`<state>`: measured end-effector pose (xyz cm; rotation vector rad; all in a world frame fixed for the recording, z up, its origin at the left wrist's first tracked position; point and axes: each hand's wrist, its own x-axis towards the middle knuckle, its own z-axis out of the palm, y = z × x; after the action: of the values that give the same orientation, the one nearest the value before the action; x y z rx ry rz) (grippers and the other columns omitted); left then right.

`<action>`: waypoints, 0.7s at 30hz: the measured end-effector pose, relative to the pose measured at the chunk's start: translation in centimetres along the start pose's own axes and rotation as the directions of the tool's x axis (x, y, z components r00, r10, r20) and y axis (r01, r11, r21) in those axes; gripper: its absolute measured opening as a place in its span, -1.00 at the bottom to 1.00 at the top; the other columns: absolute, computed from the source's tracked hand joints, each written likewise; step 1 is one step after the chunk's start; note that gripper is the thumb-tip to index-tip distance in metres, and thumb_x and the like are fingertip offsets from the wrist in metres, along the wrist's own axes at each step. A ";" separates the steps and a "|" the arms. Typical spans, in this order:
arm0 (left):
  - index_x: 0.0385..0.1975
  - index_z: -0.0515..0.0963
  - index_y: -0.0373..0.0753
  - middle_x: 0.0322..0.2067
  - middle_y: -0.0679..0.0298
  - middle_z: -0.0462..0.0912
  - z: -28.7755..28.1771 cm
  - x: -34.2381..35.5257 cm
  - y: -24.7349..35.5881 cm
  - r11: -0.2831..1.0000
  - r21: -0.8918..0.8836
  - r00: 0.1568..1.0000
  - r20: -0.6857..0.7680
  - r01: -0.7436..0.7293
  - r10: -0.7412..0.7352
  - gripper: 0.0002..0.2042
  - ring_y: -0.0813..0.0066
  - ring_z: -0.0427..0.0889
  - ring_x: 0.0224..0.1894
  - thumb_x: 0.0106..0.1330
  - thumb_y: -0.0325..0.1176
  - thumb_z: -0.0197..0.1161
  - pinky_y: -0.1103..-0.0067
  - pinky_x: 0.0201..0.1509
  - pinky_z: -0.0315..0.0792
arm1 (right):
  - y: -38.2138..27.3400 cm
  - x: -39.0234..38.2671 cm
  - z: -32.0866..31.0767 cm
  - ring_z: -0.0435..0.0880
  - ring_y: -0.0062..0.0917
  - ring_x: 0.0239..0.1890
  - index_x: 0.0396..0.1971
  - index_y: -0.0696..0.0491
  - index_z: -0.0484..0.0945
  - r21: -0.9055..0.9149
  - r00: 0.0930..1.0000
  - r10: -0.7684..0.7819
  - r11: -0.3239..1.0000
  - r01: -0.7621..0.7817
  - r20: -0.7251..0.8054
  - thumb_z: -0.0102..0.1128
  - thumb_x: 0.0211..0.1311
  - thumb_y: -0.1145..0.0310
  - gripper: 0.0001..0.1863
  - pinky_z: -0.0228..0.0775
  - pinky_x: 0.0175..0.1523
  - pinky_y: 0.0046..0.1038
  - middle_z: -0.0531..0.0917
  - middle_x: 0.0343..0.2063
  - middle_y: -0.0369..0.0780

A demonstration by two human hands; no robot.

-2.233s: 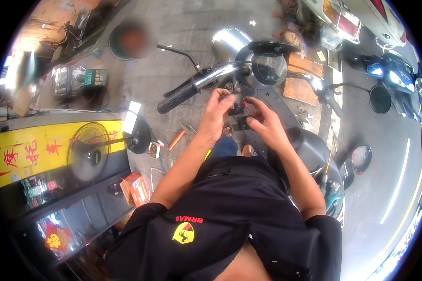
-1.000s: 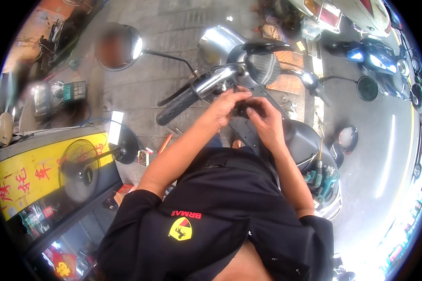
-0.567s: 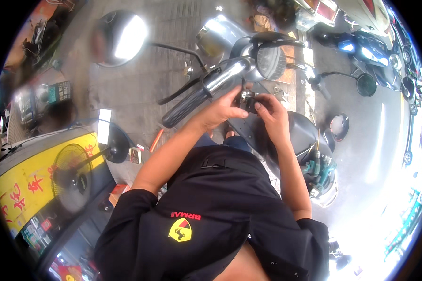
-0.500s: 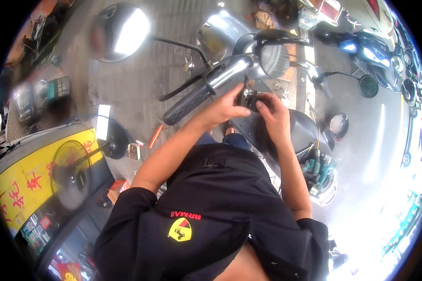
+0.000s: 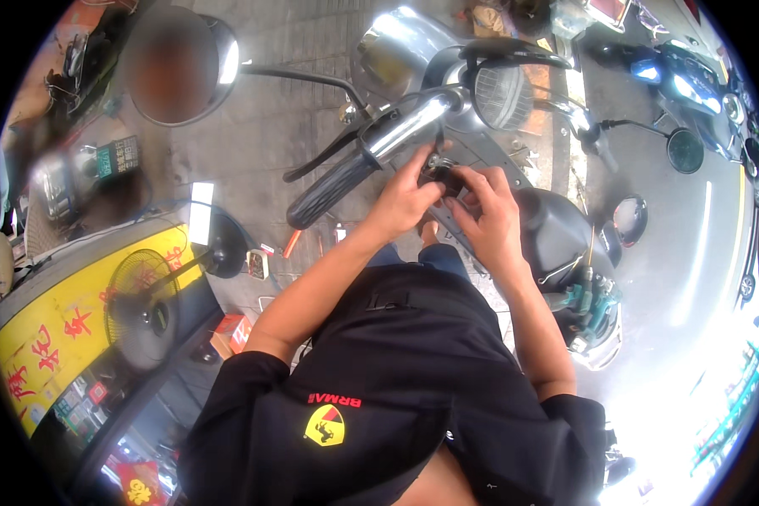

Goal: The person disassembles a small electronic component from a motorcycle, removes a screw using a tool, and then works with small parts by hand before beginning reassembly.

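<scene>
Between my hands, beside the scooter's handlebar, is a small black-and-metal part (image 5: 436, 168); its exact kind cannot be made out. My left hand (image 5: 401, 201) pinches it from the left with thumb and fingers. On the other side my right hand (image 5: 489, 211) has curled fingers against its dark lower end, partly hiding it. Just beyond my left hand slants the black rubber grip (image 5: 333, 191), with a brake lever (image 5: 322, 158) along it. The chrome handlebar (image 5: 417, 124) leads up to the round headlight (image 5: 503, 94).
A black scooter seat (image 5: 552, 226) lies right of my hands, with a green power tool (image 5: 589, 302) beyond it. Mirrors stick out, one large at upper left (image 5: 173, 67). At left are a fan (image 5: 148, 314) and a yellow sign (image 5: 55, 337). An orange-handled tool (image 5: 293, 243) lies on the ground.
My right hand's fingers have shifted and curl more over the part, while my left hand still grips it. The whole view has moved slightly, and the scooter sits a little differently in it.
</scene>
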<state>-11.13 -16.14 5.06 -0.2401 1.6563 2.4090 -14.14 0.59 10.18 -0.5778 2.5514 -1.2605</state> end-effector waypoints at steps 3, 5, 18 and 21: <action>0.39 0.16 -0.19 -0.04 0.27 0.54 0.0 -0.5 0.5 0.996 0.068 0.998 -0.016 0.054 -0.053 -0.41 0.58 0.57 -0.23 0.33 -0.60 0.04 0.62 -0.35 0.54 | 1.4 0.2 0.4 0.65 -0.29 -0.25 0.03 -0.01 0.57 -0.028 0.993 -0.118 0.993 0.117 -0.017 0.40 0.05 0.44 -0.53 0.54 -0.19 -0.34 0.54 -0.20 -0.16; 0.40 0.12 -0.20 -0.03 0.25 0.52 0.3 -0.6 0.5 0.991 0.118 0.998 -0.013 -0.056 0.058 -0.39 0.55 0.58 -0.23 0.33 -0.60 0.06 0.59 -0.38 0.58 | 1.6 0.3 0.1 0.65 -0.26 -0.23 0.02 -0.01 0.57 -0.050 0.985 -0.170 0.984 0.168 -0.023 0.41 0.05 0.43 -0.54 0.55 -0.18 -0.32 0.55 -0.19 -0.15; 0.33 0.21 -0.29 0.03 0.21 0.53 0.5 -1.6 -2.9 0.966 0.208 0.944 -0.258 -0.155 0.207 -0.47 0.55 0.58 -0.15 0.34 -0.59 0.07 0.59 -0.27 0.60 | 3.0 0.8 1.2 0.67 -0.32 -0.28 -0.02 0.02 0.58 0.132 0.984 -0.180 0.975 0.176 0.016 0.31 0.16 0.50 -0.65 0.55 -0.20 -0.35 0.57 -0.21 -0.15; 0.30 0.27 -0.30 0.00 0.23 0.56 0.8 -1.5 -2.5 0.980 0.142 0.934 -0.309 -0.142 0.180 -0.51 0.57 0.58 -0.13 0.35 -0.56 0.08 0.62 -0.19 0.56 | 3.1 1.3 1.6 0.67 -0.37 -0.33 -0.05 0.04 0.57 0.210 0.984 -0.179 0.963 0.171 0.016 0.28 0.18 0.52 -0.69 0.54 -0.22 -0.39 0.56 -0.21 -0.16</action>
<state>-9.03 -14.66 3.41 -0.5217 2.0236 2.4815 -15.41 0.57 6.73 -0.7848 2.3425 -1.5384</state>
